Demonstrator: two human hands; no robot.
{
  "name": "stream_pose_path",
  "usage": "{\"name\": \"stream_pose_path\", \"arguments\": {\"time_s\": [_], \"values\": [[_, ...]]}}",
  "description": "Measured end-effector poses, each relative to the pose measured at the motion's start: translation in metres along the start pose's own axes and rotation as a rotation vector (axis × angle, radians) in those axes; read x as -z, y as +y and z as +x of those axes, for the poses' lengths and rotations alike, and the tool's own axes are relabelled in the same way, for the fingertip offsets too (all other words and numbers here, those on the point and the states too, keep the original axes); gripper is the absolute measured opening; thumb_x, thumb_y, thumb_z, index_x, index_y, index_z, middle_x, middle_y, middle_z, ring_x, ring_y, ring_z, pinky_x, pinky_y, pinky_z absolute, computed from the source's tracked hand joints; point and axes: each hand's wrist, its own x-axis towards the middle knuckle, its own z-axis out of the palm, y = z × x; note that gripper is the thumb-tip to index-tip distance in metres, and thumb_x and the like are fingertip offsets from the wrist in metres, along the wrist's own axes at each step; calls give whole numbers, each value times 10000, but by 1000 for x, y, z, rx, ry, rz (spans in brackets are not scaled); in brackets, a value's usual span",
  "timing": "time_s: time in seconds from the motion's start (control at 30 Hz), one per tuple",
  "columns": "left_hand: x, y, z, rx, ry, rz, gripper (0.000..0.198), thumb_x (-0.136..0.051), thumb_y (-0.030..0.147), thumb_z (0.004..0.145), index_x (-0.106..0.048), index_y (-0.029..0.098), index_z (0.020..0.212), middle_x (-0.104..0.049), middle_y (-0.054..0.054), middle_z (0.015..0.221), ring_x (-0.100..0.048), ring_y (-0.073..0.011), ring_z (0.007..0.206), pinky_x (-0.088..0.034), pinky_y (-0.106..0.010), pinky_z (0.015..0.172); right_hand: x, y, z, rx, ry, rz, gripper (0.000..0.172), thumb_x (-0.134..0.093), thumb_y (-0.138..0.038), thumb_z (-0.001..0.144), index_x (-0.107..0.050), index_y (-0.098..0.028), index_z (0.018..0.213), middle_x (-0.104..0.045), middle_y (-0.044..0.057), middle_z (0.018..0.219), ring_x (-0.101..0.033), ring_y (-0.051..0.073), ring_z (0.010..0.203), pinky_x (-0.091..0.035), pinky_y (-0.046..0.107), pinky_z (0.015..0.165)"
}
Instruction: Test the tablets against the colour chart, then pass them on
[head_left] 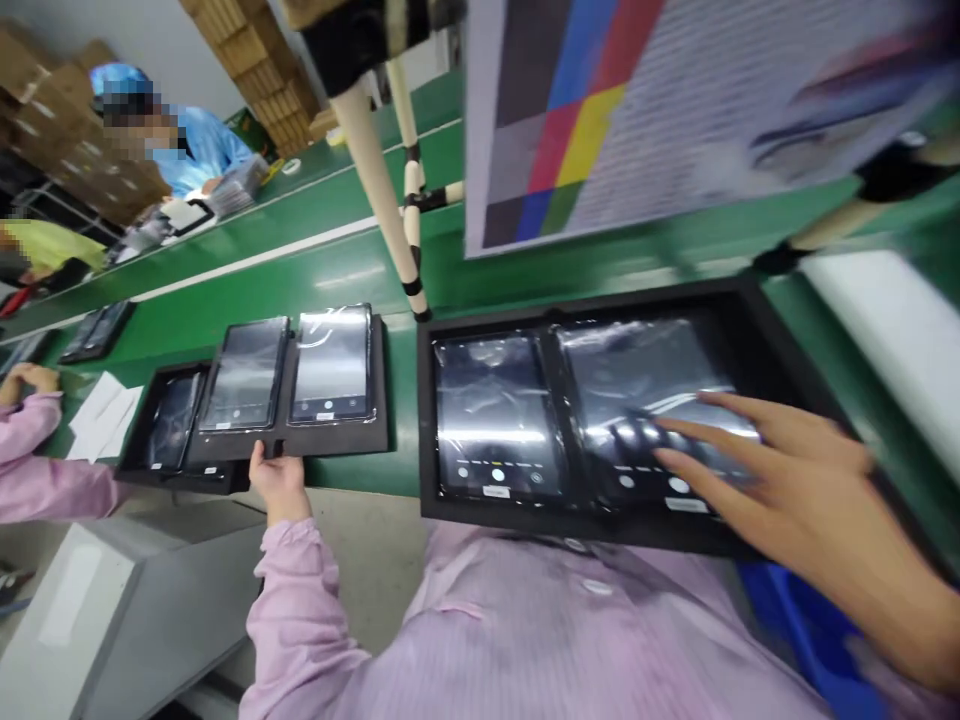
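My left hand grips the front edge of a black tray, thumb at the edge and the other fingers mostly hidden. In that tray lie two film-covered tablets, a left one and a right one, both with lit screens. My right hand is over the right-hand tablet of a larger black tray, fingers stretched out and apart. Whether the fingertips touch its screen I cannot tell. Beside it in the same tray is another wrapped tablet showing camera-like icons.
Another black tray with tablets lies partly under the left one. White papers and a neighbour's pink sleeve are farther left. A pole frame and a colour chart stand behind the trays. Across the green bench sits a person in blue.
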Motion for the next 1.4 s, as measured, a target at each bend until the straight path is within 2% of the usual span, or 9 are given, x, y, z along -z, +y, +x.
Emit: {"name": "stream_pose_path", "arguments": {"time_s": [0.17, 0.33, 0.5, 0.6, 0.73, 0.87, 1.03, 1.2, 1.4], "values": [[-1, 17, -28, -104, -13, 166, 151, -492, 275, 888, -572, 196, 988, -670, -41, 926, -678, -182, 954, -525, -359, 934, -36, -42, 15, -128, -284, 137, 561, -420, -625, 902, -745, -200, 1071, -564, 131, 1275, -453, 372, 1202, -376, 596, 990], [-4, -3, -121, -360, -72, 302, 292, -563, 285, 908, -485, 268, 1189, -609, -7, 1139, -623, -131, 1078, -488, -303, 1002, -57, -73, 33, -343, -374, 264, 526, -540, -590, 774, -711, -121, 938, -496, 179, 1306, -358, 427, 1228, -313, 657, 1002], [-25, -58, -210, -205, -635, 699, 537, -630, 373, 897, -479, 233, 1393, -550, -147, 1432, -513, -265, 1352, -385, -438, 1152, -68, -75, 36, -525, -271, 454, 566, -565, -652, 696, -622, -125, 893, -448, 211, 1267, -333, 463, 1257, -292, 687, 1051], [-32, -71, -219, -207, -720, 865, 603, -528, 446, 950, -367, 225, 1487, -385, -154, 1577, -354, -263, 1471, -286, -456, 1212, -64, -85, 33, -578, -222, 688, 665, -564, -735, 698, -545, -160, 1032, -409, 191, 1306, -426, 385, 1268, -388, 586, 1078], [-41, -59, -206, -198, -768, 891, 593, -503, 478, 960, -383, 219, 1479, -519, -170, 1472, -496, -278, 1372, -384, -495, 1147, -56, -112, 30, -515, -267, 1048, 741, -553, -693, 796, -306, -226, 1316, -534, 126, 1289, -626, 213, 1060, -552, 404, 924], [-63, -41, -208, -465, -788, 972, 490, -526, 428, 954, -509, 221, 1397, -537, -157, 1452, -498, -293, 1359, -347, -531, 1164, -55, -122, 34, -493, -262, 1123, 1060, -708, -495, 740, -68, -222, 1538, -498, 149, 1399, -536, 257, 1270, -412, 484, 1122], [-89, -31, -222, -487, -774, 906, 518, -560, 463, 928, -532, 221, 1384, -527, -161, 1460, -485, -308, 1364, -369, -536, 1147, -36, -96, 31, -397, -228, 1171, 1106, -724, -463, 698, -131, -175, 1586, -206, 124, 1601, -191, 265, 1503, -150, 467, 1258], [-110, -25, -252, -164, -908, 526, 804, -633, 641, 819, -421, 219, 1469, -486, -179, 1499, -527, -321, 1337, -472, -461, 1081, 15, -73, 22, -222, -96, 1298, 1114, -770, -513, 723, -132, -210, 1585, -216, 101, 1600, -252, 252, 1484, -283, 439, 1230], [-132, -15, -297, -646, -794, 551, 986, -744, 559, 765, -227, 260, 1550, -360, -167, 1549, -369, -330, 1450, -352, -456, 1181, 44, -64, 31, -335, -54, 1527, 966, -571, -881, 703, -465, -241, 1419, -528, 106, 1404, -497, 301, 1325, -441, 490, 1126]]}}
